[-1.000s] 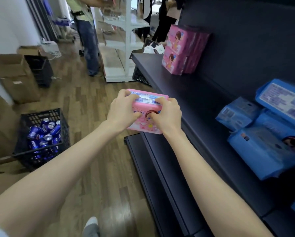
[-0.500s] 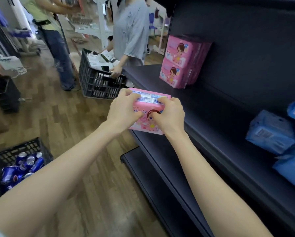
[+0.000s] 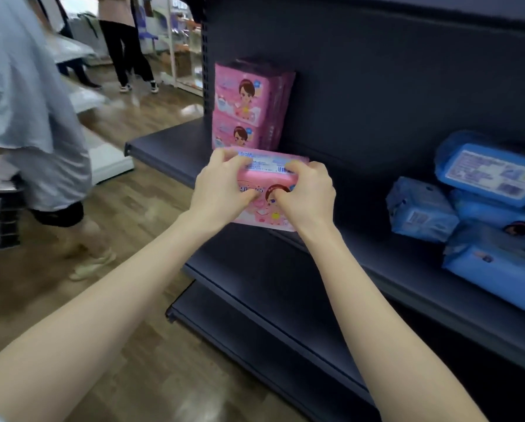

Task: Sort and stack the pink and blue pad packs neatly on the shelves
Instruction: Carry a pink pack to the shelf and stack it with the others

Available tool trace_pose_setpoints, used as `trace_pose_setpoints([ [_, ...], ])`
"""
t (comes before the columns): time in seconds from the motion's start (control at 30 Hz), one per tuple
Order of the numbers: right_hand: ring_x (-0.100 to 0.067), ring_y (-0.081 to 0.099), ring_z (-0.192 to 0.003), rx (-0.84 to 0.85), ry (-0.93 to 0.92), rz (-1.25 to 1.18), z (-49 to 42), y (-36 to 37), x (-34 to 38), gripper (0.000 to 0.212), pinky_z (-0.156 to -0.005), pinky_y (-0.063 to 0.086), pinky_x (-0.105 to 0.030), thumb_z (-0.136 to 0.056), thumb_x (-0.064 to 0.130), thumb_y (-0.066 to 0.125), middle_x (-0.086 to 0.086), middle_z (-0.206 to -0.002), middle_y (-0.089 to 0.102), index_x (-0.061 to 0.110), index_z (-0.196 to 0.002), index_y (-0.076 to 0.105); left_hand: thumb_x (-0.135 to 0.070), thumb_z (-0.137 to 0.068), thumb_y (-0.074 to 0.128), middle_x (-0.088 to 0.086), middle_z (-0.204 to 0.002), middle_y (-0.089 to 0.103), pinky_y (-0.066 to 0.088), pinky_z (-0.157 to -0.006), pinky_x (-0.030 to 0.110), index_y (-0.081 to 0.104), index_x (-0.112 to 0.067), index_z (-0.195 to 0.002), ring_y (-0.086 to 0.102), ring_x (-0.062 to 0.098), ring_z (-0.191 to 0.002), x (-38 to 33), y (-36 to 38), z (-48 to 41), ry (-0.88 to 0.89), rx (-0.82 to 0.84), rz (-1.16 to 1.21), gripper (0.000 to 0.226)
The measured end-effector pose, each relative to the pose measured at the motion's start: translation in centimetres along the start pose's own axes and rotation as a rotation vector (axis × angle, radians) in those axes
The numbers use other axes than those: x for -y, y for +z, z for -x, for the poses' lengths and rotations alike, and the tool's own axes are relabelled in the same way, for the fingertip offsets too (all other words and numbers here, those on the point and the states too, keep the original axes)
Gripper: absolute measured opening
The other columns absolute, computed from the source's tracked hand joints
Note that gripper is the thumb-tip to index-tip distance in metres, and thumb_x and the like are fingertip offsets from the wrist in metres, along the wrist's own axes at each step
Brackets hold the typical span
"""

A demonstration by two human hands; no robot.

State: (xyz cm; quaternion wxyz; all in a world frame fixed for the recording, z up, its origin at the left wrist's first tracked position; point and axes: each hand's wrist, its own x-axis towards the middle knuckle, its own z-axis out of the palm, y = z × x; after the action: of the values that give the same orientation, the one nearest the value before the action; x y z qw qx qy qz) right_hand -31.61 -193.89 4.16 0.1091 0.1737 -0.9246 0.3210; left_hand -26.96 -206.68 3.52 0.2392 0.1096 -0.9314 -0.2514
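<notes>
**Pink pad pack (image 3: 264, 178) held in both hands at the front edge of the dark shelf (image 3: 169, 147); you cannot tell whether it touches the shelf.**

Your left hand (image 3: 221, 190) grips the pack's left end, with the fingers (image 3: 224, 158) curled over the top edge and the thumb pressed on the printed front face. Your right hand (image 3: 308, 193) grips the right end the same way, fingers (image 3: 311, 169) curled over the top beside the barcode label. Just beyond your left fingers, a stack of two pink packs (image 3: 249, 108) stands on the same shelf. Well to the right of your right fingers lies a loose pile of blue pad packs (image 3: 495, 239). Below your fingers runs a lower shelf (image 3: 270, 300). Far left of your left fingers, a person in a grey shirt (image 3: 26, 102) stands on the wood floor (image 3: 127, 245).
</notes>
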Motion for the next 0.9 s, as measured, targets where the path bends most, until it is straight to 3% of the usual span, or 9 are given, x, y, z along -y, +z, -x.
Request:
trace_pose_setpoints([
  [0.3, -0.034, 0.053, -0.112, -0.027, 0.037, 0.101, -5.4, -1.4, -2.9, 0.042, -0.093, 0.043, -0.035, -0.082, 0.018, 0.062, -0.009, -0.131, 0.049, 0.014, -0.124, 0.058, -0.022, -0.076, 0.072, 0.008, -0.133, 0.043, 0.037, -0.093, 0.032, 0.055, -0.015, -0.128, 0.048, 0.030, -0.117, -2.2, 4.0, -6.5, 0.067, 0.083, 0.036, 0.055],
  [0.4, -0.030, 0.051, -0.118, -0.011, 0.029, 0.144, -7.0, -1.5, -4.1, 0.043, -0.097, 0.038, -0.032, -0.086, 0.021, 0.060, -0.005, -0.136, 0.047, 0.015, -0.128, 0.055, -0.019, -0.074, 0.073, 0.012, -0.129, 0.046, 0.038, -0.090, 0.030, 0.057, -0.014, -0.127, 0.051, 0.033, -0.112, -2.7, 5.1, -8.2, 0.093, 0.087, 0.041, 0.055],
  [0.9, -0.030, 0.054, -0.113, -0.079, 0.154, 0.219, -11.2, -0.7, -8.3, 0.039, -0.097, 0.041, -0.030, -0.085, 0.021, 0.063, -0.003, -0.129, 0.053, 0.018, -0.124, 0.060, -0.023, -0.078, 0.073, 0.003, -0.136, 0.041, 0.038, -0.100, 0.032, 0.055, -0.017, -0.129, 0.051, 0.024, -0.118, -3.4, 11.0, -13.9, 0.196, 0.193, 0.103, 0.055],
])
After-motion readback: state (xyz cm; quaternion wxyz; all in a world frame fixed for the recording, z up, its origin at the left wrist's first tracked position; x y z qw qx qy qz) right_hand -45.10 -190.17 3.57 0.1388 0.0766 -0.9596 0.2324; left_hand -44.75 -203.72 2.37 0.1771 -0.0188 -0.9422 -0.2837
